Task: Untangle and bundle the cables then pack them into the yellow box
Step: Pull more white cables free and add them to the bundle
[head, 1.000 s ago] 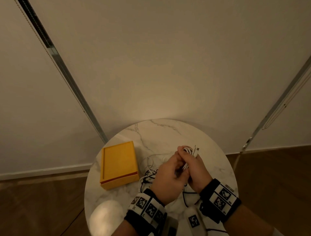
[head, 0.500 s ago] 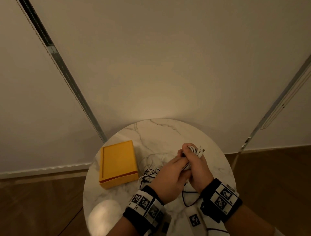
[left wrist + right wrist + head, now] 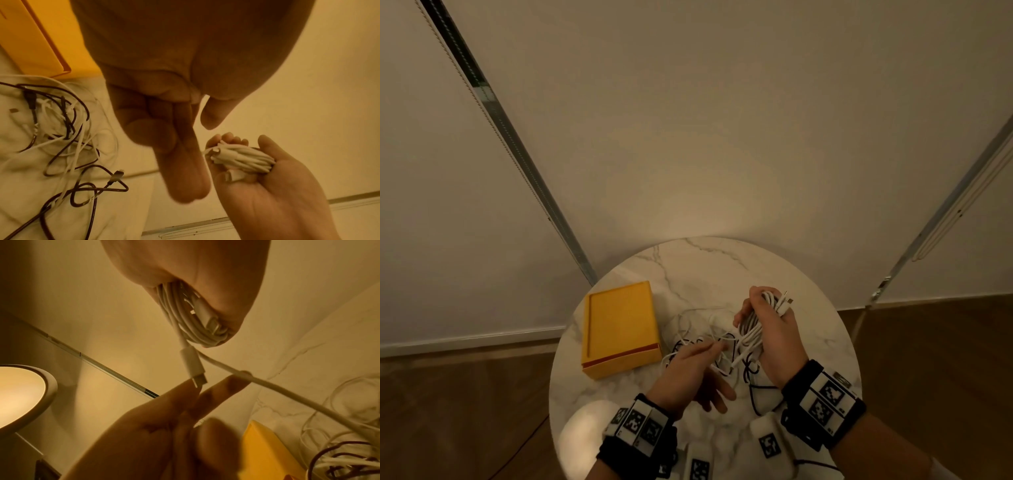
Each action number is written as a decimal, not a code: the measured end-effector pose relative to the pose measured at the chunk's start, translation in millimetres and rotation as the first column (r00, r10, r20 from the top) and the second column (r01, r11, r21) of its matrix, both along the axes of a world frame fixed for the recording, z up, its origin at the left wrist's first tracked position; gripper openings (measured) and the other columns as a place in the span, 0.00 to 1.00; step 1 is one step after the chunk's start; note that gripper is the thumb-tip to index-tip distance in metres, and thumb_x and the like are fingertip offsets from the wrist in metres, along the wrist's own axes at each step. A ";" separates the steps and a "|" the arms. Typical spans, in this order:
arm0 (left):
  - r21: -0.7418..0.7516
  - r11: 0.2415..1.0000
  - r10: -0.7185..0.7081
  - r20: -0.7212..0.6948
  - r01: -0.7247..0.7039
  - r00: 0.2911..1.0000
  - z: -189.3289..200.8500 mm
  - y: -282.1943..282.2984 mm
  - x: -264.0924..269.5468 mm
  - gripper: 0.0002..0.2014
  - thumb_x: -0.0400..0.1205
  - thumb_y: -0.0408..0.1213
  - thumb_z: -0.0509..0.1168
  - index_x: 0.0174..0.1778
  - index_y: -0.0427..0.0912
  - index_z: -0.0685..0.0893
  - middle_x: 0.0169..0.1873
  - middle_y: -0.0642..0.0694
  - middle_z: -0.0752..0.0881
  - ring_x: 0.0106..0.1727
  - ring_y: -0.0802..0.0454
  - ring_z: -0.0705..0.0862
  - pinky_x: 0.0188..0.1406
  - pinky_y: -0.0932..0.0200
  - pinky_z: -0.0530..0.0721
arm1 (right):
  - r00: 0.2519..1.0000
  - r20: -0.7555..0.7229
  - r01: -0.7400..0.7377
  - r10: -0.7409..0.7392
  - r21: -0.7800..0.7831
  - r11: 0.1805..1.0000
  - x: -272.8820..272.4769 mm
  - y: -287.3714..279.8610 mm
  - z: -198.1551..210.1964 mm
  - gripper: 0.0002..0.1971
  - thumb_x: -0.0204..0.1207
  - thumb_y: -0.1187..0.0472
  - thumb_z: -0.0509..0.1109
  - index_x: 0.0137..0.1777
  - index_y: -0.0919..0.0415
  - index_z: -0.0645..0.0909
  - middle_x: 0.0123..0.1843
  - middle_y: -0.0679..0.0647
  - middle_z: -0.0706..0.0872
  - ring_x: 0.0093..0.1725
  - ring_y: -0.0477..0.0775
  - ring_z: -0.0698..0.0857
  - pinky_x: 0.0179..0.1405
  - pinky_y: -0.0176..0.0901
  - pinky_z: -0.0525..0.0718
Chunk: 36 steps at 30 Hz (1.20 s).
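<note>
My right hand (image 3: 774, 329) grips a coiled white cable bundle (image 3: 751, 329) above the round marble table (image 3: 722, 267); two plugs (image 3: 787, 303) stick out of the top of the fist. In the right wrist view one plug (image 3: 193, 368) and a loose strand (image 3: 267, 384) hang from the bundle (image 3: 185, 318). My left hand (image 3: 688, 370) is lower and nearer me, two straight fingers (image 3: 232, 384) touching that strand. A tangle of black and white cables (image 3: 698, 342) lies on the table under the hands. The yellow box (image 3: 619, 325) sits shut to the left.
A lit lamp (image 3: 20, 394) stands off the table's edge. The wall (image 3: 722, 137) with two curtain rails rises just behind the table, and wooden floor (image 3: 465, 411) surrounds it. Bare marble (image 3: 722, 267) shows at the far side.
My left hand has come off the bundle and dropped back towards me, leaving a strand stretched between the hands. My right hand still holds the coil, shifted slightly away.
</note>
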State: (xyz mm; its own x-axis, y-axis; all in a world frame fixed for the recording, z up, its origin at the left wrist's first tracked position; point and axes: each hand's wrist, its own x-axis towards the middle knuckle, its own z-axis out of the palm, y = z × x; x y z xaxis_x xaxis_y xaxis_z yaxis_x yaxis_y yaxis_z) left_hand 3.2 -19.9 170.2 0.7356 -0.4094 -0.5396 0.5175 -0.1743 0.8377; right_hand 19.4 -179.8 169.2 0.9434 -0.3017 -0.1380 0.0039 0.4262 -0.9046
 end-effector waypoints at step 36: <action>0.534 0.812 -0.569 0.628 0.238 0.532 26.0 -3.3 35.7 0.57 0.70 0.56 0.81 0.88 0.60 0.49 0.86 0.63 0.56 0.87 0.66 0.46 0.87 0.50 0.59 | 0.764 -0.257 -0.565 0.592 0.177 0.806 -5.4 -16.5 11.0 0.27 0.73 0.47 0.80 0.55 0.74 0.87 0.52 0.75 0.85 0.50 0.70 0.86 0.55 0.62 0.84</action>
